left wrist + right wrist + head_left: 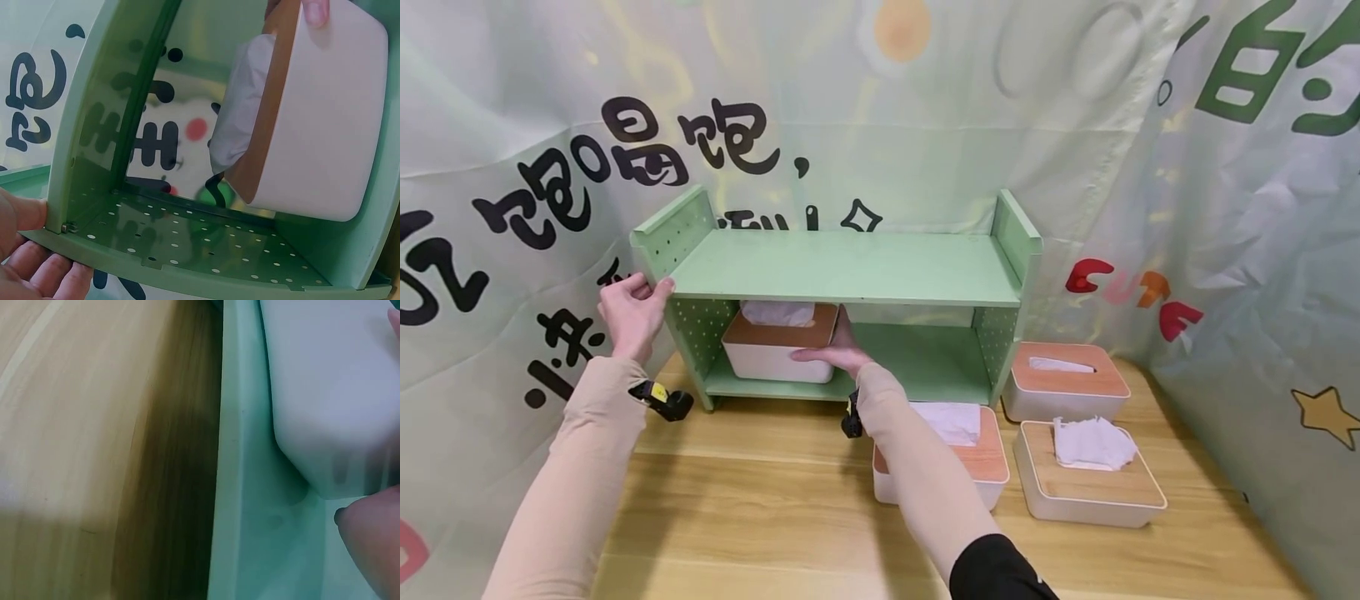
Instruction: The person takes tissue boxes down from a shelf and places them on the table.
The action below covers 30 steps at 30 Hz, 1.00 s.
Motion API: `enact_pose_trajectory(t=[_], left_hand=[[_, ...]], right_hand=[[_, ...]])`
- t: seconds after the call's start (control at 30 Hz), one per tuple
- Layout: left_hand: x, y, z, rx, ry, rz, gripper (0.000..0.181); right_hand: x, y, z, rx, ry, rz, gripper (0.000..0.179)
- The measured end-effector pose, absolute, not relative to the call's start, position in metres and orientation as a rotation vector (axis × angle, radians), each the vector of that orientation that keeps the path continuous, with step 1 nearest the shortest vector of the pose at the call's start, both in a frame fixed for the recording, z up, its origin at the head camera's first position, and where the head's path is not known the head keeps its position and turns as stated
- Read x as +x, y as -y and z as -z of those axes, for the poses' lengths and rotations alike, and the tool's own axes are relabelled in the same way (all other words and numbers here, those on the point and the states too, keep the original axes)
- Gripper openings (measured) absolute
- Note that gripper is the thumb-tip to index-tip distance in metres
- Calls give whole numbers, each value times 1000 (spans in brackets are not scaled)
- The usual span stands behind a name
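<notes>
A green two-tier shelf (850, 267) with perforated sides stands on the table. My left hand (634, 315) grips the edge of its left side panel, thumb on one face and fingers on the other, as the left wrist view shows. On the lower tier, toward the left, sits a white tissue box (767, 360) with a brown lid and a white tissue (244, 103) sticking out. My right hand (842, 350) holds this box at its right end, thumb along the front. Some right fingers are hidden behind the box; the right wrist view shows only part of the hand beside the box's corner.
Right of the shelf are more tissue boxes with wooden lids: one at the back (1067, 400), one nearer the front (1090, 492), and one (988, 458) partly behind my right forearm. A printed curtain (887, 150) hangs behind the wooden table (760, 500).
</notes>
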State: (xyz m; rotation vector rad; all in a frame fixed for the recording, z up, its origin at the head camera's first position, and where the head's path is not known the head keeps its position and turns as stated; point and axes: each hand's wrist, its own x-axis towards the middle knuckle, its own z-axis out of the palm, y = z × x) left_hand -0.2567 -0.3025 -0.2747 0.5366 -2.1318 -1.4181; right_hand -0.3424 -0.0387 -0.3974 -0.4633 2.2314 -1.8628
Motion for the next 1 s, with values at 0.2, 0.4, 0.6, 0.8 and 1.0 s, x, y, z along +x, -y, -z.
enact_pose_trajectory(t=[0.2, 0.4, 0.6, 0.8, 1.0], left_hand=[[-257, 301, 275, 535, 2144, 1403, 48], [-256, 303, 274, 548, 2145, 1406, 47], [-255, 303, 272, 553, 2138, 1422, 49], [-256, 303, 273, 551, 2143, 1411, 48], [-257, 302, 274, 555, 2144, 1404, 48]], right_hand=[[-345, 37, 399, -462, -2274, 1789, 135], [-343, 37, 398, -461, -2263, 1751, 138], [-343, 38, 398, -447, -2324, 1694, 141], [-344, 39, 401, -458, -2463, 1620, 140], [-341, 41, 401, -456, -2552, 1585, 138]])
